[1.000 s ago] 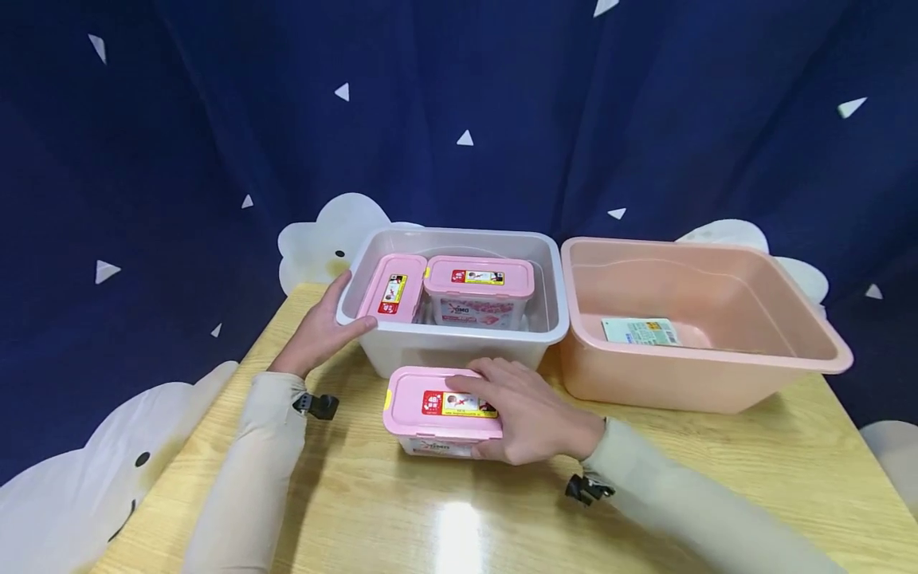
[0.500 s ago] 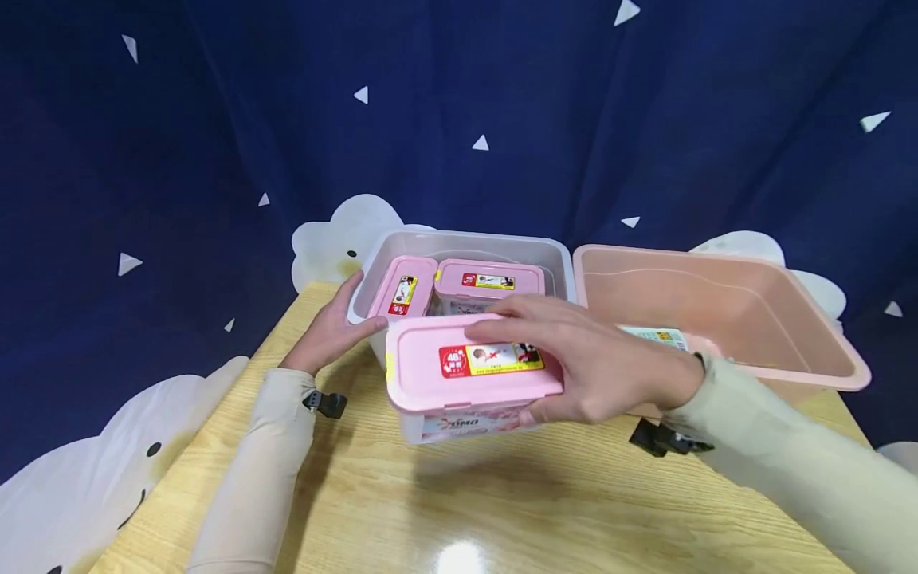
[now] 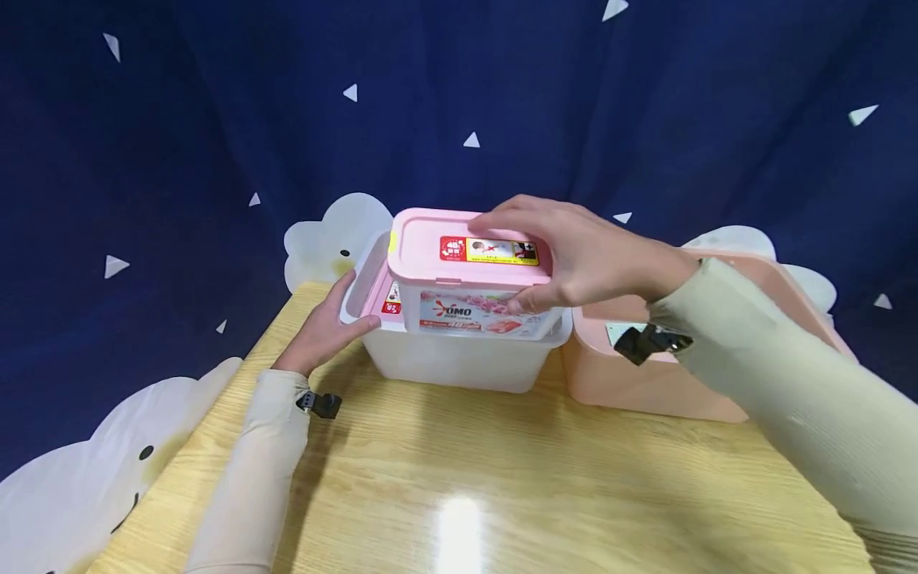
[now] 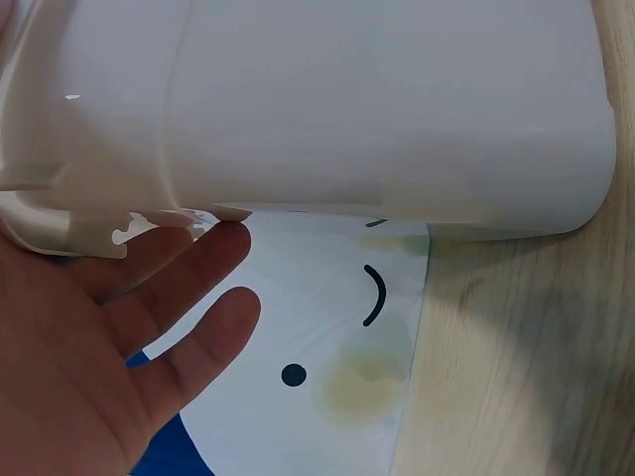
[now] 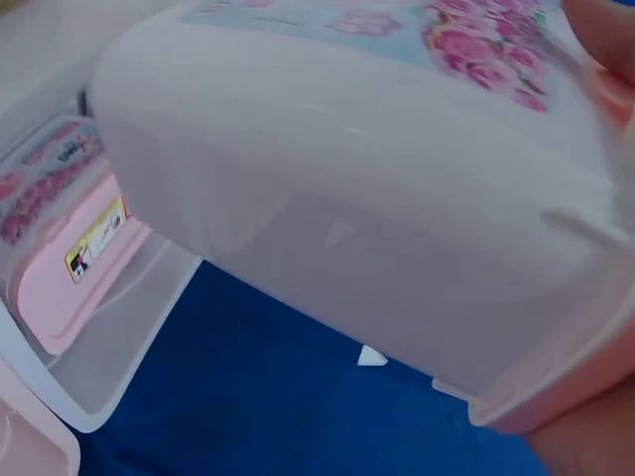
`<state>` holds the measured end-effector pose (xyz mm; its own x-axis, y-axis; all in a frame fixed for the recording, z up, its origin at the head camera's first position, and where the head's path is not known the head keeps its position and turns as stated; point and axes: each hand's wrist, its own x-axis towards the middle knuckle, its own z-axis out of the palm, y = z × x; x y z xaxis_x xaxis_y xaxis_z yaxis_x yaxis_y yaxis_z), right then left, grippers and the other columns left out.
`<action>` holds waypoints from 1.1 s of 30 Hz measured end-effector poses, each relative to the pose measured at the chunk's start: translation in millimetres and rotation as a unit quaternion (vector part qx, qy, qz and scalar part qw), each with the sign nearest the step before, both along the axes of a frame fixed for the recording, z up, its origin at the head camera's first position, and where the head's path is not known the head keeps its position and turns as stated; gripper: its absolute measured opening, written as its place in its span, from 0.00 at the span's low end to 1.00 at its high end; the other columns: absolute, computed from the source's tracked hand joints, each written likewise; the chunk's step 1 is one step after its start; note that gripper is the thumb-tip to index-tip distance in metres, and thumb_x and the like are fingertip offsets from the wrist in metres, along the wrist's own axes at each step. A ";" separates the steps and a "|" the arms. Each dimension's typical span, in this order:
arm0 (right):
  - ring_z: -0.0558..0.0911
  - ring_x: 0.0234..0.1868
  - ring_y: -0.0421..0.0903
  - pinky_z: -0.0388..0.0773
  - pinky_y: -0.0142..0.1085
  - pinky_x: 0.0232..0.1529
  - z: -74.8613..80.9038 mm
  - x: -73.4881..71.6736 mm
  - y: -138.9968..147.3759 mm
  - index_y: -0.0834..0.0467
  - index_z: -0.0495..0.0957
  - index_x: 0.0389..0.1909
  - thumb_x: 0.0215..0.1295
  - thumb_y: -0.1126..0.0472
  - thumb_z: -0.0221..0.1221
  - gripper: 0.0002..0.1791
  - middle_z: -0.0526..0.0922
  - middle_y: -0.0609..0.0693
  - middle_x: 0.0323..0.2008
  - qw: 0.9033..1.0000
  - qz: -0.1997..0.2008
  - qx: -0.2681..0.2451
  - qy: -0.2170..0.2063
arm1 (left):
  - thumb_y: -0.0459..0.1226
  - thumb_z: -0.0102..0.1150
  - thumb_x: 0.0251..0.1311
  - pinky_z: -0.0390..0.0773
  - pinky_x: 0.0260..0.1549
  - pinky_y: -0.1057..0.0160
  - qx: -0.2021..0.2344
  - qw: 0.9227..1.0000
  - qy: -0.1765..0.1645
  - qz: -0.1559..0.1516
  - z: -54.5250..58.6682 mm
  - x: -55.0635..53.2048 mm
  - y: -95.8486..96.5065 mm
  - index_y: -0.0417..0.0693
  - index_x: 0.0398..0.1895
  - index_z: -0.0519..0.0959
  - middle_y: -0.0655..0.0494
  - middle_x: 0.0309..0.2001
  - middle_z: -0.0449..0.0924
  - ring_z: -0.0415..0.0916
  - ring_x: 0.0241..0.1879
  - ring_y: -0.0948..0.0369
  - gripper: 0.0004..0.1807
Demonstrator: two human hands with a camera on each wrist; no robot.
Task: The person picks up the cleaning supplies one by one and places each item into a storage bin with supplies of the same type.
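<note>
My right hand (image 3: 574,247) grips a pink-lidded OMO laundry detergent box (image 3: 473,311) by its right end, thumb on the front and fingers over the lid. The box is held level above the white bin (image 3: 459,359), overlapping its front rim in the head view. My left hand (image 3: 326,327) holds the bin's front left corner, thumb over the rim; in the left wrist view its fingers (image 4: 189,288) reach under the rim along the outer wall. Inside the bin is another pink-lidded box (image 3: 380,295) at the left. A stored box (image 5: 79,248) shows in the right wrist view.
A peach bin (image 3: 645,391) stands close against the white bin on the right, with a pale label (image 3: 620,331) inside, partly hidden by my right wrist. Both stand on a wooden table (image 3: 445,470). Behind hangs a dark blue curtain (image 3: 430,96) with clouds and triangles.
My right hand has lifted the detergent box off the table in front and carried it up and away from me over the white bin. The left hand has stayed at the bin's corner.
</note>
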<state>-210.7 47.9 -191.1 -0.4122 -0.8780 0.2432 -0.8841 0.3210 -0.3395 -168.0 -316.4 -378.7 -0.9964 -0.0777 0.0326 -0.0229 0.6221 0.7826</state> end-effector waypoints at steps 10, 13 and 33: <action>0.71 0.61 0.49 0.69 0.50 0.61 -15.8 -32.8 -19.2 0.45 0.67 0.72 0.44 0.52 0.73 0.48 0.72 0.49 0.65 0.996 -0.082 0.025 -0.027 | 0.53 0.63 0.60 0.54 0.72 0.35 -0.006 1.000 0.000 0.011 0.0 3.9 -2.2 0.59 0.81 0.39 0.43 0.79 0.49 0.51 0.77 0.41 0.54; 0.70 0.62 0.49 0.69 0.52 0.63 -20.0 -37.4 -21.3 0.45 0.66 0.72 0.44 0.51 0.73 0.49 0.71 0.49 0.66 0.994 -0.096 0.035 -0.035 | 0.53 0.63 0.60 0.55 0.72 0.35 -0.004 1.000 0.002 0.008 0.2 4.4 -2.4 0.60 0.81 0.39 0.43 0.79 0.48 0.51 0.77 0.41 0.54; 0.72 0.60 0.49 0.68 0.53 0.65 -52.7 -45.0 -23.9 0.47 0.63 0.73 0.41 0.52 0.74 0.53 0.74 0.49 0.64 0.992 -0.101 0.039 -0.064 | 0.52 0.63 0.60 0.57 0.71 0.35 -0.008 1.000 0.014 0.008 6.5 9.2 1.5 0.61 0.81 0.41 0.42 0.78 0.52 0.56 0.75 0.41 0.53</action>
